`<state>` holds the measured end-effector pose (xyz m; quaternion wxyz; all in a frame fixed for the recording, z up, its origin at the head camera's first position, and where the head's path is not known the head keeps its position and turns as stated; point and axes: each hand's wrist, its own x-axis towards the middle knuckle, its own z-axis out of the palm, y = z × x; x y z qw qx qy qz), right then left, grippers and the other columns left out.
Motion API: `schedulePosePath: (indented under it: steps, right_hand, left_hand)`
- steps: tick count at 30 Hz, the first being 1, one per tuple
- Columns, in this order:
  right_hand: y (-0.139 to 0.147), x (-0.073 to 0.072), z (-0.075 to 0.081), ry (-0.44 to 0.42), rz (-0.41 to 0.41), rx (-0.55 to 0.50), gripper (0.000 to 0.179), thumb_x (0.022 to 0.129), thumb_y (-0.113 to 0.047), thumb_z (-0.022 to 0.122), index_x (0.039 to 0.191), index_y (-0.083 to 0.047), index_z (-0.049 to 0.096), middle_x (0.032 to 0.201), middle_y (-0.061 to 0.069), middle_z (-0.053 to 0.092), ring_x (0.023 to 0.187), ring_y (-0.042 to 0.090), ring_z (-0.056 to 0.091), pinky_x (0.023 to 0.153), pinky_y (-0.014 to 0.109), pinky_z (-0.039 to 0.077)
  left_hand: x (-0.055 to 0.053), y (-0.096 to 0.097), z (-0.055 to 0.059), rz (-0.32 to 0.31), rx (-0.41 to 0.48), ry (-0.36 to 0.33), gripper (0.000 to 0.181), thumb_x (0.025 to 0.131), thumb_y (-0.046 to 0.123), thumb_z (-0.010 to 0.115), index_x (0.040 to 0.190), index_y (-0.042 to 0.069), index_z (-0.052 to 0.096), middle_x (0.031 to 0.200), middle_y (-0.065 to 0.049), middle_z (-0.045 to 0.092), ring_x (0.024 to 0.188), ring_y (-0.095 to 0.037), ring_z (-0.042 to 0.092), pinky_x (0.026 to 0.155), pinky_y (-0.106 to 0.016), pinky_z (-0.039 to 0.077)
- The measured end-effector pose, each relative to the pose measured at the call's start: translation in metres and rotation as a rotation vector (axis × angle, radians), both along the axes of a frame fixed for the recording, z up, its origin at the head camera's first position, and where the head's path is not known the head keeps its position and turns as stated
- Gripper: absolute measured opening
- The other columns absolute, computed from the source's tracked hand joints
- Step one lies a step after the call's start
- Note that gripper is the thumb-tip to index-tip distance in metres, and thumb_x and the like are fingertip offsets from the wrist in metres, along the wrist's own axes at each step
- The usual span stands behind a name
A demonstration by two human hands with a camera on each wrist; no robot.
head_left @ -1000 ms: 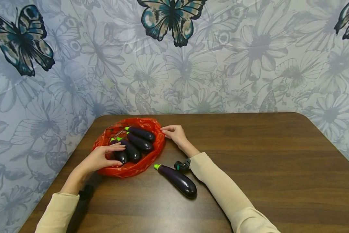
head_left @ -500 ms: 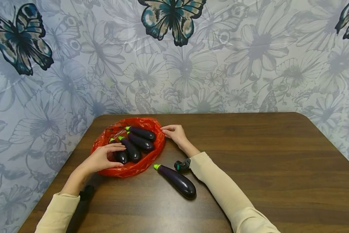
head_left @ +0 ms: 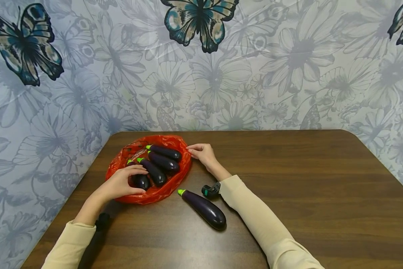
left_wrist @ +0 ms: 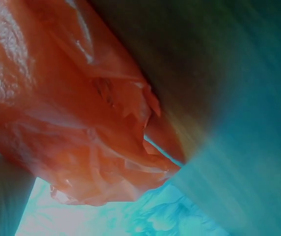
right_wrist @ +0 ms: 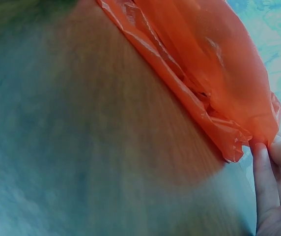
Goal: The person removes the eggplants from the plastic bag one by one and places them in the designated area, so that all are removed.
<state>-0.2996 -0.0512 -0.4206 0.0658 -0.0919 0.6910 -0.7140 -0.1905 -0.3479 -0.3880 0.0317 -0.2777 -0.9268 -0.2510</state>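
While the left hand [head_left: 120, 183] lies over the near left edge of the red bag [head_left: 158, 196], its thumb and fingers stand wide apart about the leftmost eggplant [head_left: 142, 182]; whether they touch it, I cannot tell. The plastic bag sits open on the left part of the wooden table [head_left: 322, 186]. Inside it lie four eggplants, the other three [head_left: 163, 162] slanting to the right of the first. Outside, before the bag's right side, a loose eggplant [head_left: 202, 209] rests on the table. The right hand [head_left: 202, 154] pinches the bag's right edge between thumb and fingertips.
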Motion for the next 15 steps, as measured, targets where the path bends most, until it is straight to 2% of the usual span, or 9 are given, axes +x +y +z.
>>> schedulePosePath:
  steps: [7,10,15]
  right_hand:
    - [-0.0003,-0.0003,-0.0006,-0.007,-0.003,0.003,0.015,0.087,0.001,0.064,0.099,0.007,0.07,0.096,0.013,0.068,0.076,0.009,0.063,0.072,0.025,0.053]
    - [0.0,-0.0005,-0.0011,-0.003,-0.002,0.001,0.015,0.087,0.0,0.065,0.099,0.007,0.07,0.095,0.013,0.068,0.076,0.009,0.063,0.072,0.025,0.053]
    - [0.0007,-0.0006,-0.0009,-0.01,0.0,0.0,0.016,0.086,0.0,0.065,0.1,0.007,0.07,0.095,0.013,0.068,0.076,0.01,0.064,0.072,0.026,0.053]
  left_hand:
    - [0.0008,0.0019,-0.0006,0.028,-0.003,0.022,0.053,0.065,0.032,0.086,0.107,0.006,0.068,0.113,-0.009,0.061,0.107,-0.031,0.054,0.087,-0.049,0.045]
    - [0.0022,0.0001,0.0012,0.065,0.05,0.02,0.055,0.065,0.033,0.086,0.11,0.006,0.068,0.113,-0.008,0.062,0.108,-0.029,0.054,0.086,-0.049,0.045]
    - [0.0061,-0.0012,0.0064,0.132,0.166,-0.035,0.06,0.065,0.034,0.086,0.116,0.008,0.066,0.117,-0.008,0.061,0.113,-0.029,0.051,0.085,-0.049,0.046]
